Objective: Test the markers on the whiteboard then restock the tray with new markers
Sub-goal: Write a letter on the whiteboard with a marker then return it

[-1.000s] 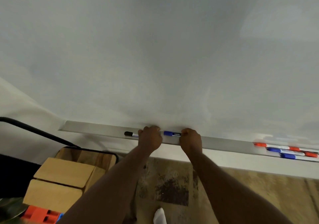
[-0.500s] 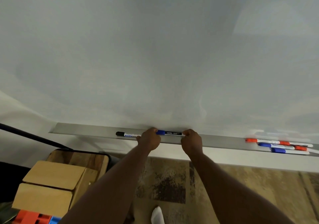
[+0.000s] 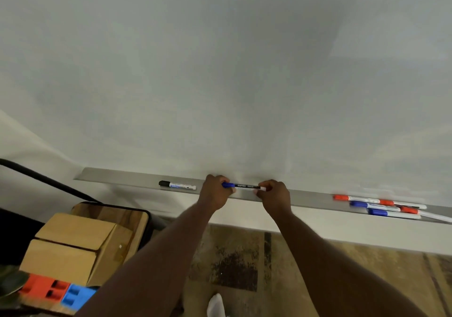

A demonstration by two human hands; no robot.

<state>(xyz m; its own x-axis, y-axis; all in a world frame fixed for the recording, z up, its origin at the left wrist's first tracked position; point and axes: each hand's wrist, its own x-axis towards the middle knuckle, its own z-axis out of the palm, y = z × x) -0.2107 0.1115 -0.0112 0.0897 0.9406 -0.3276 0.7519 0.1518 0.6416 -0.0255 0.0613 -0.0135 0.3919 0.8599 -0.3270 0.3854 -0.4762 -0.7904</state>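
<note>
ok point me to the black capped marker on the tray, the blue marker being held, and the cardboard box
black-capped marker (image 3: 177, 185), head view, on the middle of its barrel
blue marker (image 3: 242, 186), head view, on the dark label between the two hands
cardboard box (image 3: 73, 245), head view, on its top flaps

Worn patterned carpet (image 3: 244, 263) below; a wooden stool (image 3: 117, 221) holds stacked cardboard boxes (image 3: 71, 245).

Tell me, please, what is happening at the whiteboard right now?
A person stands at the blank whiteboard holding a blue-capped marker with a black label level above the grey metal tray. The left hand grips its capped end, the right hand the other end. A black-capped marker lies in the tray to the left, and a cluster of red and blue markers lies to the right.
</note>
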